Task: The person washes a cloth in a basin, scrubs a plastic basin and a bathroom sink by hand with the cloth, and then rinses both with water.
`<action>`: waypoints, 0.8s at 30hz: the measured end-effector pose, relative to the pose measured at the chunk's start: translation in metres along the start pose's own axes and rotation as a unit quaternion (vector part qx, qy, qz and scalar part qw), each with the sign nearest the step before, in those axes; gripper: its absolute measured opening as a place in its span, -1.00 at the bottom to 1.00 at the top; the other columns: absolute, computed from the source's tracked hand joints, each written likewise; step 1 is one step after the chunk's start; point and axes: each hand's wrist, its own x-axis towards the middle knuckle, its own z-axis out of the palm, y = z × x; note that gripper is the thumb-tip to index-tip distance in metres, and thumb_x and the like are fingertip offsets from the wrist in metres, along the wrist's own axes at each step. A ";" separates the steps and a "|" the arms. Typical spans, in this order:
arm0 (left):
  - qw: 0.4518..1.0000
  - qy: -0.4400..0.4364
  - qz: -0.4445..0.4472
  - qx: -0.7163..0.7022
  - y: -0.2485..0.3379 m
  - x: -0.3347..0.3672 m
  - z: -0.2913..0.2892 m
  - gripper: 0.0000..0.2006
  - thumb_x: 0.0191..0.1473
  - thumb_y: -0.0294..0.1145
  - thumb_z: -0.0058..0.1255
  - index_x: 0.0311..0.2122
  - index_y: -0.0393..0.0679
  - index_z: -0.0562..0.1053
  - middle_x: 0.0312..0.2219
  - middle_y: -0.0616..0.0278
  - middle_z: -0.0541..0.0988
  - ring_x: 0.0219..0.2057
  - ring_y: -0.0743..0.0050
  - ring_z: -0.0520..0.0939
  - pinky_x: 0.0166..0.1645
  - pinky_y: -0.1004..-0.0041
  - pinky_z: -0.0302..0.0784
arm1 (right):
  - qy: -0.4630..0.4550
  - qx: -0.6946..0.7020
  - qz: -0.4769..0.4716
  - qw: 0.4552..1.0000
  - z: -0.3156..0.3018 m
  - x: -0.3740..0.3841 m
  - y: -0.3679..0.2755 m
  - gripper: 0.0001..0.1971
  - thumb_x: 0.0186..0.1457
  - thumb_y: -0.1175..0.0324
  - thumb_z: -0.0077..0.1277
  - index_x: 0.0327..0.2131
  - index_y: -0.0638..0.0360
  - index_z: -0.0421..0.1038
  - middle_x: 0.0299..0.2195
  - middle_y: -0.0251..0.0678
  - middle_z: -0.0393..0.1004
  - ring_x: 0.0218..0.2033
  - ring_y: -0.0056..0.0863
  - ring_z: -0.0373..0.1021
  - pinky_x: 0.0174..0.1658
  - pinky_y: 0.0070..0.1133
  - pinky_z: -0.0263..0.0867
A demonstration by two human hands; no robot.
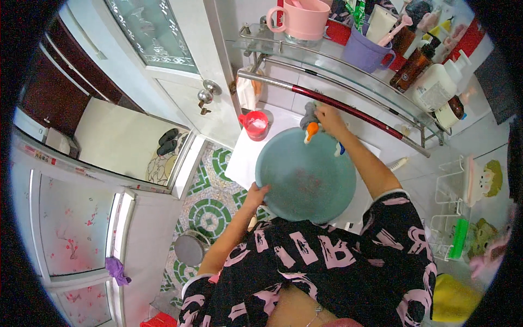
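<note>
A large round grey-green basin (305,177) is in front of me, with small dark reddish specks or marks in its middle. My left hand (258,195) is closed on the basin's left rim, thumb over the edge. Beyond the far rim, my right hand (329,120) is closed, its fingers curled against a lumpy grey item (309,113); what they hold is hidden. Just below that hand, an orange piece with a white tip (311,132) overlaps the rim. A small blue-and-white piece (340,149) shows at the basin's right edge.
A red mug (255,125) stands on the white surface (239,161) left of the basin. Above runs a glass shelf (327,54) with a metal rail, pink and purple cups and pump bottles. A door with a round knob (205,95) is at upper left; a grey stool (189,249) is below.
</note>
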 end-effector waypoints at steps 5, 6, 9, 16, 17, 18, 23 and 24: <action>0.998 0.009 0.066 0.006 -0.032 0.027 -0.005 -0.53 -0.09 -0.27 -0.03 -0.11 -0.32 0.16 -0.33 0.06 0.43 -0.36 0.32 0.46 -0.32 0.41 0.41 | 0.019 -0.041 -0.068 0.997 -0.025 -0.028 0.005 -0.78 -0.11 0.30 -0.11 -0.40 0.24 0.36 -0.39 -0.13 0.38 -0.37 -0.30 0.32 -0.30 -0.51 0.21; 0.998 0.027 0.063 -0.003 -0.038 0.030 -0.007 -0.53 -0.09 -0.28 0.01 -0.11 -0.29 0.17 -0.37 0.11 0.45 -0.39 0.39 0.46 -0.34 0.43 0.39 | -0.122 -0.074 0.029 0.989 -0.046 -0.030 -0.002 -0.77 -0.10 0.30 -0.12 -0.39 0.24 0.36 -0.37 -0.13 0.39 -0.37 -0.31 0.32 -0.28 -0.51 0.21; 0.998 0.002 0.066 -0.010 -0.032 0.028 -0.005 -0.53 -0.10 -0.27 0.01 -0.12 -0.29 0.18 -0.37 0.13 0.45 -0.38 0.43 0.44 -0.33 0.44 0.39 | 0.022 0.118 0.123 0.985 -0.069 -0.053 0.005 -0.76 -0.07 0.29 -0.13 -0.36 0.24 0.36 -0.40 -0.18 0.41 -0.39 -0.39 0.32 -0.28 -0.51 0.21; 0.998 0.017 0.039 -0.039 -0.035 0.024 -0.003 -0.54 -0.09 -0.26 0.01 -0.12 -0.27 0.20 -0.36 0.19 0.44 -0.35 0.44 0.42 -0.29 0.45 0.35 | 0.086 0.040 -0.097 0.991 0.008 -0.013 -0.003 -0.74 -0.04 0.27 -0.16 -0.32 0.22 0.35 -0.50 -0.18 0.37 -0.47 -0.43 0.28 -0.35 -0.45 0.19; 0.998 0.015 0.047 -0.032 -0.035 0.023 -0.003 -0.54 -0.09 -0.25 0.00 -0.11 -0.27 0.20 -0.36 0.20 0.43 -0.36 0.44 0.41 -0.28 0.45 0.34 | 0.133 0.006 -0.149 0.980 0.018 -0.003 -0.004 -0.75 -0.06 0.27 -0.15 -0.32 0.21 0.36 -0.51 -0.19 0.36 -0.49 -0.43 0.27 -0.36 -0.45 0.19; 0.998 0.012 0.056 -0.024 -0.034 0.023 -0.004 -0.55 -0.08 -0.25 0.00 -0.11 -0.26 0.20 -0.36 0.21 0.43 -0.36 0.44 0.41 -0.28 0.44 0.34 | 0.136 0.007 -0.146 0.980 0.023 0.012 0.007 -0.75 -0.06 0.27 -0.15 -0.32 0.21 0.36 -0.51 -0.19 0.36 -0.49 -0.43 0.27 -0.36 -0.45 0.19; 0.996 0.022 0.086 0.004 -0.025 0.011 -0.008 -0.57 -0.07 -0.26 -0.08 -0.11 -0.28 0.18 -0.37 0.15 0.42 -0.37 0.41 0.42 -0.32 0.44 0.36 | 0.019 0.101 0.098 0.990 0.037 0.059 0.021 -0.75 -0.09 0.25 -0.16 -0.40 0.22 0.36 -0.47 -0.15 0.37 -0.45 -0.30 0.29 -0.35 -0.43 0.19; 0.997 0.017 0.068 0.028 -0.013 0.005 -0.007 -0.58 -0.07 -0.30 -0.13 -0.12 -0.30 0.16 -0.35 0.09 0.40 -0.38 0.36 0.44 -0.33 0.42 0.38 | 0.015 0.129 0.115 0.985 0.040 0.062 0.033 -0.75 -0.09 0.24 -0.16 -0.42 0.22 0.36 -0.48 -0.14 0.38 -0.45 -0.28 0.30 -0.35 -0.43 0.19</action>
